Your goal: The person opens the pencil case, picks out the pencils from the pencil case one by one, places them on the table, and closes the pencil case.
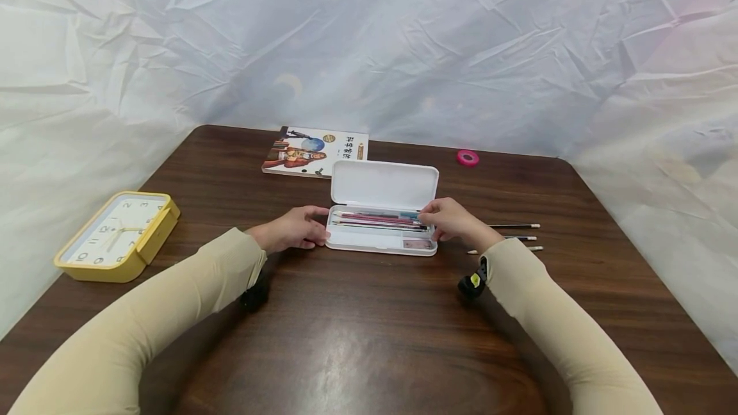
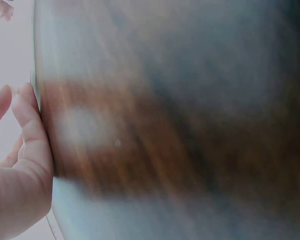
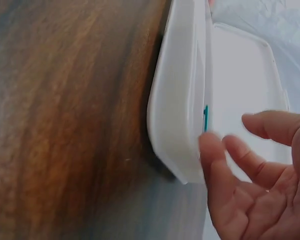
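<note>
A white pencil case (image 1: 363, 246) lies on the table with its lid (image 1: 385, 186) raised at the back. Several pencils (image 1: 377, 218) lie lengthwise inside, and a pinkish rectangular eraser (image 1: 418, 244) sits in the front right compartment. At the case's left end is my left hand (image 1: 294, 229), its relaxed fingertips against the side. My right hand (image 1: 454, 219) is at the right end, fingers at the rim beside a blue-green item (image 1: 409, 215) in the case. In the right wrist view the right hand's fingers (image 3: 215, 150) are spread, with nothing between them and the thumb.
Three loose pencils (image 1: 519, 226) lie to the right, partly behind the right forearm. A picture-covered book (image 1: 314, 154) is behind the case, and a pink ring-shaped roll (image 1: 460, 159) lies at the back right. On the left stands a yellow clock (image 1: 151, 242).
</note>
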Available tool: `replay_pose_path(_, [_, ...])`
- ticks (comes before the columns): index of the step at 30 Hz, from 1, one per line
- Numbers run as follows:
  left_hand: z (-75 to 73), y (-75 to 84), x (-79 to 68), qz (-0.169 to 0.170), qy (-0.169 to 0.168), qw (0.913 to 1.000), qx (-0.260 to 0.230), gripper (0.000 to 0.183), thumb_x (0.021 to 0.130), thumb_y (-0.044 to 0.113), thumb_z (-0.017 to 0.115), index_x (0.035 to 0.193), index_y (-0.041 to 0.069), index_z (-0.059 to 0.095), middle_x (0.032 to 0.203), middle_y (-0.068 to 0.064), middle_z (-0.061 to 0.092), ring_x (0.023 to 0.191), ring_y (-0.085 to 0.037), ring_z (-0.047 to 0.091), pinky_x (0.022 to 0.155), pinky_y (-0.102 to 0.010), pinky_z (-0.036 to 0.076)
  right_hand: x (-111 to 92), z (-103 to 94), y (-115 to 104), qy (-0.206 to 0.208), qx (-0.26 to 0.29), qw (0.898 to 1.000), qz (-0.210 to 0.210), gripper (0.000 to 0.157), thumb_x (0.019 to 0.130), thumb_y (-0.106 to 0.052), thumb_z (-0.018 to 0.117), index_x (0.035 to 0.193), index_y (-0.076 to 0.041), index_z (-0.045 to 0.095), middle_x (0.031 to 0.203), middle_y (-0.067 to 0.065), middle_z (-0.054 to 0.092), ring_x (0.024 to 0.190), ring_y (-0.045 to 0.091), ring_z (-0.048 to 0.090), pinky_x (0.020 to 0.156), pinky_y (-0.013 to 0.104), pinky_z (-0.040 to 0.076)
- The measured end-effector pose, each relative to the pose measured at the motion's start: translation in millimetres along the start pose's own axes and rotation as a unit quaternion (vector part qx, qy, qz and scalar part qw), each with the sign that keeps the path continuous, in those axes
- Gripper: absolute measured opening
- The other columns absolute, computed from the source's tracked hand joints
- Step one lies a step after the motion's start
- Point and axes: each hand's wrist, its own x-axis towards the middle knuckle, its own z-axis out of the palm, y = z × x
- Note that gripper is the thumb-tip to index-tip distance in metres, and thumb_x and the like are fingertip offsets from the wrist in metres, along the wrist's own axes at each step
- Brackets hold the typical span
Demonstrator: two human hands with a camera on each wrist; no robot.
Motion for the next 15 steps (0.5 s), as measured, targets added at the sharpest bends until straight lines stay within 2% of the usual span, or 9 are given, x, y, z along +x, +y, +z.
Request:
replay_pose_path(10, [-0.1,-0.1,0.8,-0.003,0.002,1.0000,-0.004,0.061,0.082,0.005,0.058,0.134,0.008,0.026,0.093,-0.012,0.055,0.074,-0.016,0.056,0.063,-0.028,0.046,-2.0,5.6,-15.2,0.022,-0.115,0.993,-0.004,0.025,0.086,-0.023,0.053,0.097,-0.001,0.058,0.072,0.009,0.052,0.049,0.016,0.053,0.046,0.026,0.043])
replay_pose_path(15, [-0.7,-0.1,1.1,-0.006,0.005,1.0000,-0.005,0.061,0.082,0.005,0.058,0.134,0.009,0.027,0.094,-0.012,0.054,0.074,-0.017,0.056,0.063,-0.027,0.046,0.1,9.6,-16.5,0.015,-0.123,0.992,-0.003,0.026,0.085,-0.023,0.054,0.095,-0.001,0.059,0.070,0.006,0.050,0.048,0.013,0.052,0.049,0.027,0.045])
